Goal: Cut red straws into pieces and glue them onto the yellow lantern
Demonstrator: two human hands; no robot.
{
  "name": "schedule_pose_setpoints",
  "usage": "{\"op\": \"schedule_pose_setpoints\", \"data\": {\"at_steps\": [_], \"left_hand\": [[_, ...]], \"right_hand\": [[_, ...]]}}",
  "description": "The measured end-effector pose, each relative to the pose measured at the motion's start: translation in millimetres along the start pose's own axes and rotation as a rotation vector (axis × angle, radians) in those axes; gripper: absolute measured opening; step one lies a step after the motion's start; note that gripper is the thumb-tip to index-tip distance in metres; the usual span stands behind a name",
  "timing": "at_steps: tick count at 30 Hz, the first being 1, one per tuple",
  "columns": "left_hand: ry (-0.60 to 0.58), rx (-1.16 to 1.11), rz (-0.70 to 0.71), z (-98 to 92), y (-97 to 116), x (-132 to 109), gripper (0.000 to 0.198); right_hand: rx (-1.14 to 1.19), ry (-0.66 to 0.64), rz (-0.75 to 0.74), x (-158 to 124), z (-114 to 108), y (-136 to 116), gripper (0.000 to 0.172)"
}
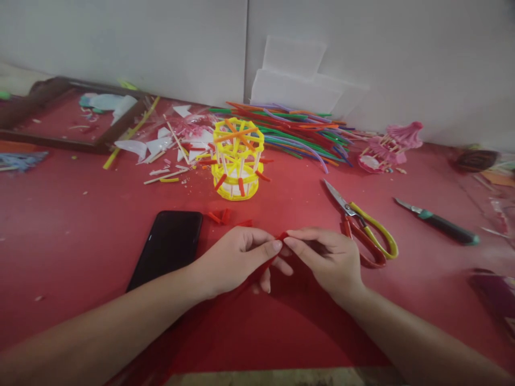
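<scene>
My left hand point(245, 254) and my right hand point(332, 260) meet above the near middle of the table. Both pinch a short bit of red pipe cleaner point(283, 236) between thumb and forefinger. Most of the strip is hidden by the fingers and blends with the red table. Just beyond my hands lie small red cut pieces point(221, 216). Behind them stands a round yellow frame point(237, 161), built of yellow pipe cleaners and pale sticks, with red bits poking out around it and orange strips crossing its top.
A black phone point(169, 244) lies left of my hands. Scissors point(362, 225) and a craft knife point(438, 221) lie to the right. At the back are coloured pipe cleaners point(298, 131), a pink model point(392, 147), scraps point(161, 145) and a dark wooden frame point(52, 142).
</scene>
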State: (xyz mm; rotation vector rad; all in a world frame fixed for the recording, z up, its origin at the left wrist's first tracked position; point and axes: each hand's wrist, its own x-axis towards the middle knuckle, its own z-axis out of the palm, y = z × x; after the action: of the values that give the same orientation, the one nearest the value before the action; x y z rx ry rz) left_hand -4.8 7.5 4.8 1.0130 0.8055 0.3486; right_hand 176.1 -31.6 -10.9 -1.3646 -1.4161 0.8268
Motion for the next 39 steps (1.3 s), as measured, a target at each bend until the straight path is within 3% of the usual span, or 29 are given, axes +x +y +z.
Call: {"op": "schedule_pose_setpoints", "data": {"at_steps": [7, 14, 21, 31, 39], "left_hand": [[0.007, -0.017, -0.03, 0.4, 1.8, -0.5, 0.026], [-0.008, -0.009, -0.011, 1.1, 2.4, -0.6, 0.03], [-0.076, -0.036, -0.036, -0.3, 3.9, -1.8, 0.023], [-0.223, 0.022, -0.156, -1.5, 7.2, -3.7, 0.023], [-0.17, 0.001, -0.144, 0.9, 0.3, -4.1, 0.028]], "right_hand": [[-0.004, -0.011, -0.004, 1.6, -0.7, 1.3, 0.017], [-0.151, -0.059, -0.238, 4.1, -5.7, 1.0, 0.015], [-0.187, -0.114, -0.29, 6.1, -7.4, -0.7, 0.011], [-0.162, -0.527, -0.429, 19.2, -24.2, 1.6, 0.016], [-0.228, -0.53, -0.387, 20.3, -25.6, 3.6, 0.014]]}}
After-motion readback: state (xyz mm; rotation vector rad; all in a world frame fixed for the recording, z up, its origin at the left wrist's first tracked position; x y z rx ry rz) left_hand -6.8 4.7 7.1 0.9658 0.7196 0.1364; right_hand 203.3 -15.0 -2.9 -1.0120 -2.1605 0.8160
